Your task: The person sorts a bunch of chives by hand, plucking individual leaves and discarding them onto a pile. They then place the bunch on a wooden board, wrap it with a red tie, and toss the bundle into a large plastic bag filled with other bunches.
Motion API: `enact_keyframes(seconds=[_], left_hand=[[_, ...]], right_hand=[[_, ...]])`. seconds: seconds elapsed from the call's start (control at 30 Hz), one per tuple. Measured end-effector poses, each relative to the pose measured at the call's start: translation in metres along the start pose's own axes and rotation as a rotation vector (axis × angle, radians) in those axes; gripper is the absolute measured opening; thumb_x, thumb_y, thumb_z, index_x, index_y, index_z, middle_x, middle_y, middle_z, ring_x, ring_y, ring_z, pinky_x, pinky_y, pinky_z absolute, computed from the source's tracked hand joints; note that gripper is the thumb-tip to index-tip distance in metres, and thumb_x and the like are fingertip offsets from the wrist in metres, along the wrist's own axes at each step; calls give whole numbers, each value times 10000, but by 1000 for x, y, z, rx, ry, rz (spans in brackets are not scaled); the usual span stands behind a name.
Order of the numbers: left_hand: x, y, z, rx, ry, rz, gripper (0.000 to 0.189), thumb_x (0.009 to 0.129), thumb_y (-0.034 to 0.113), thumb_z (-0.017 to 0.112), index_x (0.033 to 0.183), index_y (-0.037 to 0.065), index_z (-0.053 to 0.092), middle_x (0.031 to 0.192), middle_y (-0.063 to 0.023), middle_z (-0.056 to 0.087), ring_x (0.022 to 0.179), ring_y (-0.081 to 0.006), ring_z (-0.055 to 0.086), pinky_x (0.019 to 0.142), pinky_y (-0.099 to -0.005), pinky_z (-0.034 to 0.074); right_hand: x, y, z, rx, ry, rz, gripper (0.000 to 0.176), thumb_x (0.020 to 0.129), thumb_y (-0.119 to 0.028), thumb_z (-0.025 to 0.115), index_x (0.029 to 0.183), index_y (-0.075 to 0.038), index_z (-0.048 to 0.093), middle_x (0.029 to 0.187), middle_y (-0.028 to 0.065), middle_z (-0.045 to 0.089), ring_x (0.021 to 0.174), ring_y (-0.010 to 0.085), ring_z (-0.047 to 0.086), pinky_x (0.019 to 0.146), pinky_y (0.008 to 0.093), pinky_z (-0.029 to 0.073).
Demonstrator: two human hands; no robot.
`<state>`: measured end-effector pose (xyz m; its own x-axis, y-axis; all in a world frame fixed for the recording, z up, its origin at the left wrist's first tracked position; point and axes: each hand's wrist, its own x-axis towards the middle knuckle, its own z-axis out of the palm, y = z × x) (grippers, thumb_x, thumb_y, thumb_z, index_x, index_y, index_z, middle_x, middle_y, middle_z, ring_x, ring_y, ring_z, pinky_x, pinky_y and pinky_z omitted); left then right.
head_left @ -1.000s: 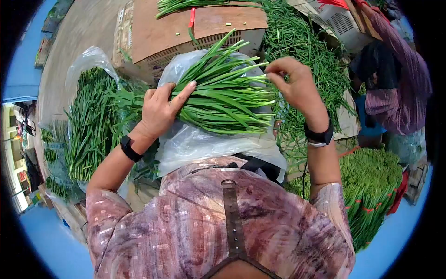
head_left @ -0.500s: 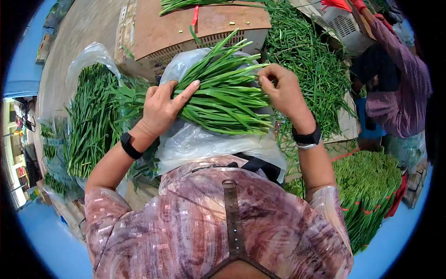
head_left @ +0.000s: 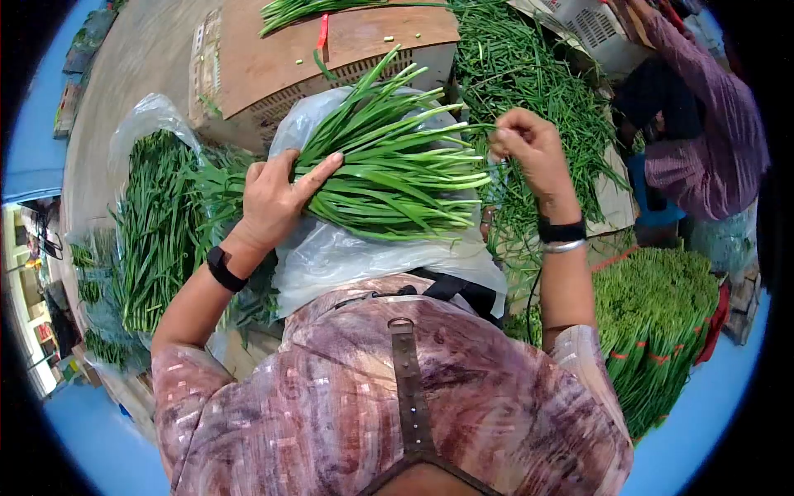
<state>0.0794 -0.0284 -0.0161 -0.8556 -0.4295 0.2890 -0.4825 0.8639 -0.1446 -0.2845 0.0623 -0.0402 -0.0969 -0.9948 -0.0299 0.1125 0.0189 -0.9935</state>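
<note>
A fanned bunch of garlic chives (head_left: 389,169) lies across my lap, pale stalk ends to the right. My left hand (head_left: 271,197) is closed around its leafy part, thumb stretched over the top. To the right of the stalk ends, my right hand (head_left: 533,153) is closed in a pinch on a thin green chive strand that reaches back toward the bunch. White plastic sheeting (head_left: 331,260) covers my lap beneath the chives.
A brown board (head_left: 356,50) on a crate bears more chives and a red tie. Loose green leaves (head_left: 529,91) are heaped at right. Bagged chives (head_left: 157,223) stand at left, red-tied bundles (head_left: 653,298) at lower right. A person in a checked shirt (head_left: 711,124) sits at far right.
My right hand has moved right, away from the stalk ends, drawing a thin strand out. My left hand keeps its hold on the bunch. The view has shifted slightly.
</note>
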Motion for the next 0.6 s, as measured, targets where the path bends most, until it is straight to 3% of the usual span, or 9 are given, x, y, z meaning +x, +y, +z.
enact_keyframes(seconds=[0.07, 0.13, 0.27, 0.3, 0.37, 0.4, 0.5, 0.6], left_hand=[[0, -1, 2, 9, 45, 14, 556, 778, 145, 559, 1310, 306, 545, 997, -111, 575, 821, -201, 563, 696, -309, 374], [0, -1, 3, 13, 58, 20, 559, 785, 148, 545, 1318, 317, 534, 980, -99, 567, 810, -189, 558, 691, -305, 370], [2, 0, 2, 22, 44, 19, 567, 781, 147, 552, 1321, 319, 530, 975, -91, 568, 814, -186, 559, 694, -306, 372], [2, 0, 2, 25, 42, 18, 570, 780, 147, 553, 1323, 319, 528, 973, -88, 568, 815, -186, 559, 695, -307, 373], [2, 1, 1, 26, 38, 21, 578, 777, 148, 558, 1328, 322, 522, 970, -85, 566, 816, -185, 559, 693, -307, 374], [4, 1, 1, 30, 43, 26, 582, 776, 149, 561, 1330, 323, 519, 968, -83, 566, 816, -184, 559, 692, -307, 375], [3, -1, 2, 60, 65, 36, 589, 778, 143, 556, 1340, 312, 509, 964, -82, 566, 814, -184, 560, 687, -305, 375], [-4, -2, 7, 33, 78, -7, 593, 779, 129, 550, 1347, 295, 505, 967, -83, 569, 812, -183, 561, 682, -306, 377]], right_hand=[[-13, 2, -39, 17, 83, 60, 91, 874, -92, 609, 912, -11, 594, 734, 17, 599, 656, 109, 583, 610, 249, 491], [-25, 4, -73, -157, 283, 114, 130, 866, -111, 621, 926, 0, 588, 743, 30, 599, 654, 103, 580, 630, 256, 507], [-43, 30, -117, -1590, 436, 5, 262, 808, -124, 661, 1022, 24, 628, 916, 154, 658, 853, 260, 641, 777, 339, 515], [-38, 7, -90, -1350, 394, -3, 306, 786, -133, 677, 1068, -16, 646, 1023, 187, 643, 994, 312, 609, 864, 366, 484], [-25, -18, -36, -863, 184, -127, 300, 778, -152, 688, 1061, -59, 656, 1031, 167, 645, 1002, 297, 609, 888, 373, 473], [-23, -32, -4, -794, 48, -202, 327, 760, -76, 677, 1086, -70, 646, 1100, 129, 621, 997, 297, 601, 882, 378, 470], [-35, -20, 58, -1120, -129, -406, 330, 684, -112, 743, 996, -77, 643, 1169, 159, 556, 1069, 348, 544, 885, 425, 458], [-62, -29, 73, -918, -278, -417, 257, 710, -118, 728, 941, -57, 632, 1165, 153, 563, 1050, 344, 552, 867, 425, 458]])
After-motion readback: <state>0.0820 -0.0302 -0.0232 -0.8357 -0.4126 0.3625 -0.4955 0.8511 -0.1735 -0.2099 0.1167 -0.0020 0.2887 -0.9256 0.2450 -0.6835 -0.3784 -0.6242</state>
